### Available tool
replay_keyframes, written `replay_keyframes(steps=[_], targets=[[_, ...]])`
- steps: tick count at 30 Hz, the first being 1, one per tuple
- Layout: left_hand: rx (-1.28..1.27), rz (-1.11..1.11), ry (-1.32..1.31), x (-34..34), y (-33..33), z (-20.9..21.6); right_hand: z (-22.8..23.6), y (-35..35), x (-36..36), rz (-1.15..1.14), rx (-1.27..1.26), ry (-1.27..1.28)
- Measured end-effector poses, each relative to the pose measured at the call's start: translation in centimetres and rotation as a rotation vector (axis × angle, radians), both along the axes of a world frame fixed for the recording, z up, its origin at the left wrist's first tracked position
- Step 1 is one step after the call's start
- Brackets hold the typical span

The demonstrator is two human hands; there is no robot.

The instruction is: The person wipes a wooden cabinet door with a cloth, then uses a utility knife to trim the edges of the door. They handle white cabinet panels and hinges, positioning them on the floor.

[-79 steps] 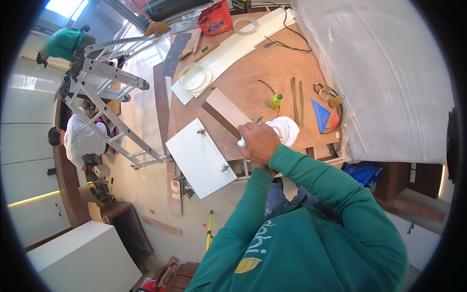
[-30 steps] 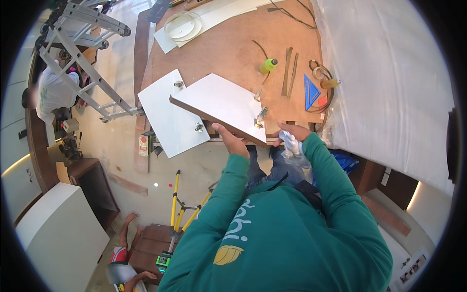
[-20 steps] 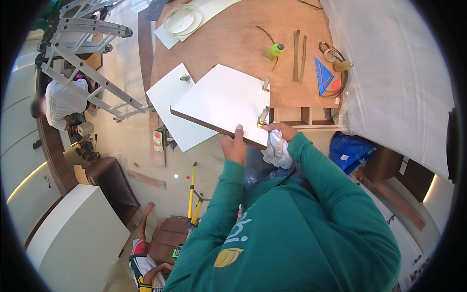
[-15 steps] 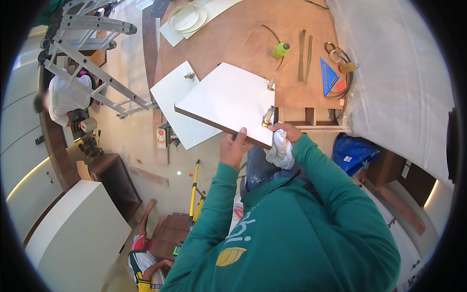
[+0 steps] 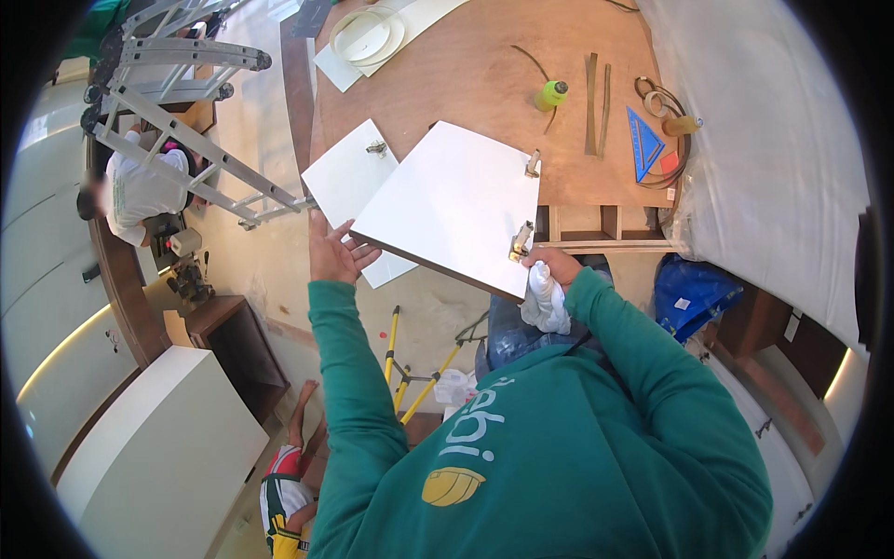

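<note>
A white cabinet door [image 5: 447, 200] with a dark edge lies tilted across the brown tabletop's front, overhanging it towards me. Two metal hinges, the near hinge [image 5: 521, 244] and the far hinge [image 5: 533, 165], sit along its right side. My left hand [image 5: 337, 252] is open, fingers spread, at the door's left corner. Bunched in my right hand [image 5: 557, 268] is a white cloth [image 5: 545, 303]; that hand is closed beside the near hinge, at the door's right corner. A second white door [image 5: 349, 168] with a hinge lies partly underneath the first.
The brown table [image 5: 466, 74] carries a green bottle [image 5: 551, 95], a blue set square [image 5: 643, 144], edging strips and tape rolls. An aluminium ladder [image 5: 196, 144] stands at left near a person in white [image 5: 144, 186]. Yellow tripod legs [image 5: 393, 345] stand below the door; another person [image 5: 287, 484] is lower left.
My left hand has slid leftward along the door's near edge to its left corner, and its fingers have spread. My right hand stays by the near hinge with the cloth.
</note>
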State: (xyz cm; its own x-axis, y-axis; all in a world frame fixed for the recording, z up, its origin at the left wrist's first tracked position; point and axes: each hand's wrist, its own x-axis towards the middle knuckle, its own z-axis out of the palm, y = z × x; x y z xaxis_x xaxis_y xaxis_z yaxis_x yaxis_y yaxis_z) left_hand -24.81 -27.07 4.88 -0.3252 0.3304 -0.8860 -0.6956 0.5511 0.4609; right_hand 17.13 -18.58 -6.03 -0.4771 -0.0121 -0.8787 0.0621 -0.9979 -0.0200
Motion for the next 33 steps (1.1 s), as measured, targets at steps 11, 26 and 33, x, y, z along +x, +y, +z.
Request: replay_keyframes(steps=[11,26,33], targets=[[-0.394,-1.144,-0.036,-7.3,8.9,-7.6,-4.2,-2.7,-0.3,0.132,0.125,0.023],[-0.628,-1.05,0.807,4.1,4.7,-19.4,-8.5,-4.8,2.9,0.966,0.967,0.024],[-0.547,-0.799,0.885,5.5,-0.7,-18.1,-4.8,-2.2,2.5,0.778,0.573,-0.195]])
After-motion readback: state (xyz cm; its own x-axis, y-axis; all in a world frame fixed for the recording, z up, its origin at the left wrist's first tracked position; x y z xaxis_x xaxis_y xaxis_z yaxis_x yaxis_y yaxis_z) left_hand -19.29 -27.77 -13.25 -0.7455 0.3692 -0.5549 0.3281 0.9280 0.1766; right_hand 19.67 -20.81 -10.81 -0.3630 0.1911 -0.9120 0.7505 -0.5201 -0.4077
